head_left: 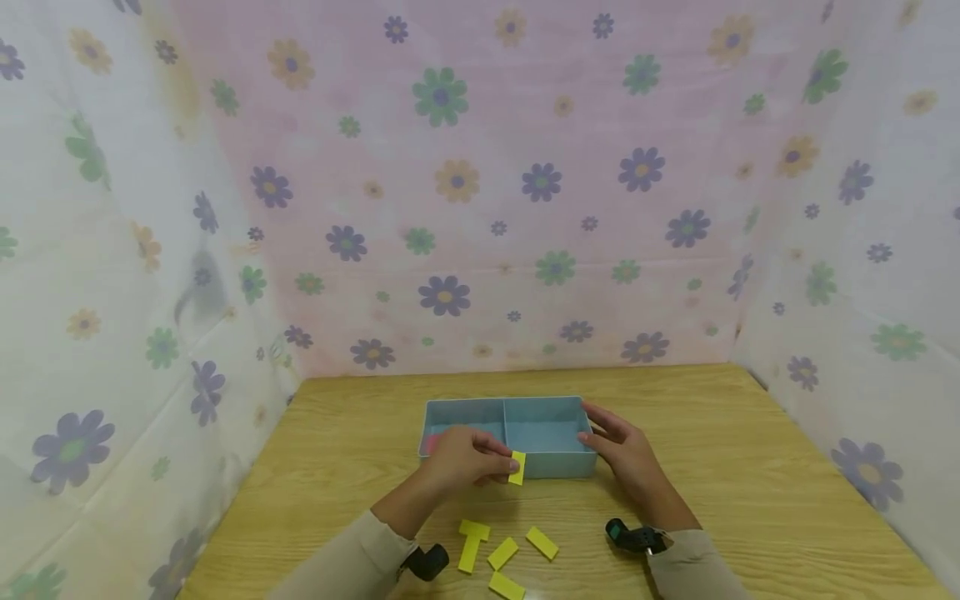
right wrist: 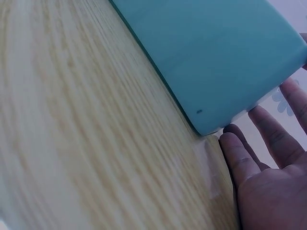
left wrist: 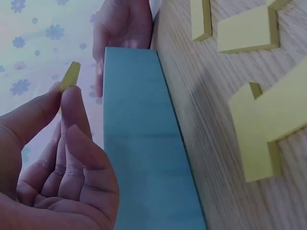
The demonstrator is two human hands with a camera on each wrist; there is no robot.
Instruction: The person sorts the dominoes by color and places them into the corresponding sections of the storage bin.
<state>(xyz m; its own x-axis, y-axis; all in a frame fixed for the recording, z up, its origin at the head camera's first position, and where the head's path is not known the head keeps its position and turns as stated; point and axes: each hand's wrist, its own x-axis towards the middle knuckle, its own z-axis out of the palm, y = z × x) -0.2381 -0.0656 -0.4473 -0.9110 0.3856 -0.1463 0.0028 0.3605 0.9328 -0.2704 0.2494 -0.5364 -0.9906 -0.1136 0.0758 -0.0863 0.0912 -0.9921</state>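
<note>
In the head view my left hand (head_left: 467, 457) is in front of the left part of a light blue two-compartment box (head_left: 558, 465). Its thumb and fingertips pinch a small flat yellow block (head_left: 517, 468), which also shows edge-on as a yellow block (left wrist: 71, 76) in the left wrist view. My right hand (head_left: 632, 454) holds the box at its right end, thumb over the rim and fingers along the outer wall. Seen from the right wrist, the fingers (right wrist: 276, 136) lie against that end wall. Something pink (head_left: 432, 443) shows in the left compartment, partly hidden behind my left hand.
Several yellow blocks (head_left: 502, 553) lie on the wooden table (head_left: 352, 500) in front of the box, two of them touching in a T shape (head_left: 470, 546). Flower-patterned cloth (head_left: 480, 250) encloses the table at the back and both sides.
</note>
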